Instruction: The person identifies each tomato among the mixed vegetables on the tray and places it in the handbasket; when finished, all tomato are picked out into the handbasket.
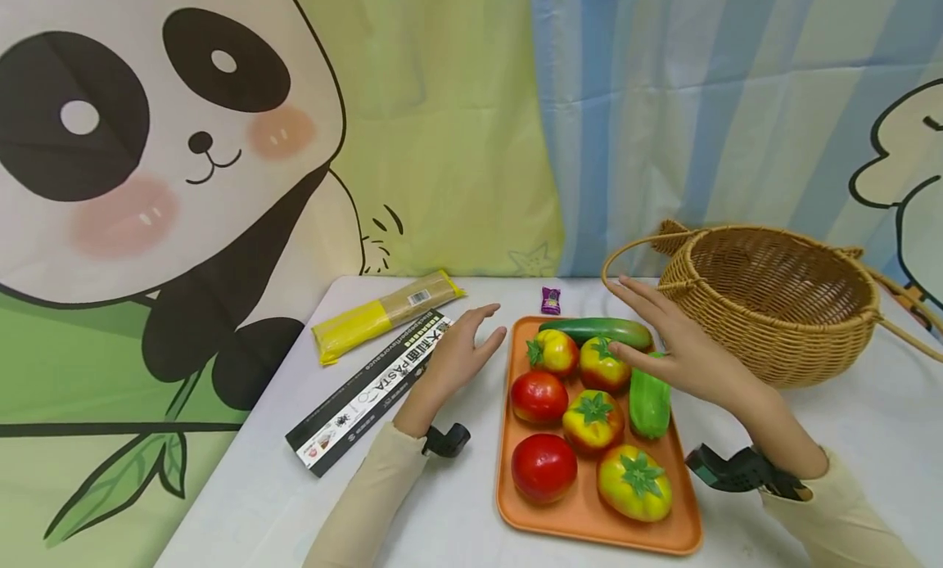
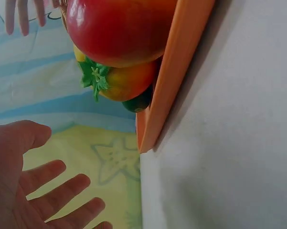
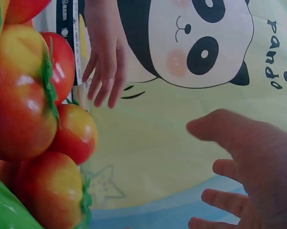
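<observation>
Head view shows us a shallow orange rectangular tray (image 1: 575, 527) on the white counter (image 1: 471, 502), between two bare hands. Beyond its left edge we see the left hand (image 1: 458, 351), released and holding nothing, its fingers apart, near a long black-and-white cardboard pasta box (image 1: 372, 394). Above the tray's far-right part is the right hand (image 1: 681, 343), likewise released, thumb spread from extended fingers.

Inside the tray, a long dark green cucumber (image 1: 600, 331) lies along the far edge; a plump pale green vegetable (image 1: 650, 404) follows the right edge. A round, glossy red tomato (image 1: 543, 468) sits towards the near-left corner, a yellow, green-leaved fruit (image 1: 635, 490) towards the near-right one (we count four more red or red-and-yellow fruits among them).

Near the counter's far edge we find a small purple wrapped sweet (image 1: 550, 300); farther right stands a round brown wicker basket (image 1: 781, 339).
</observation>
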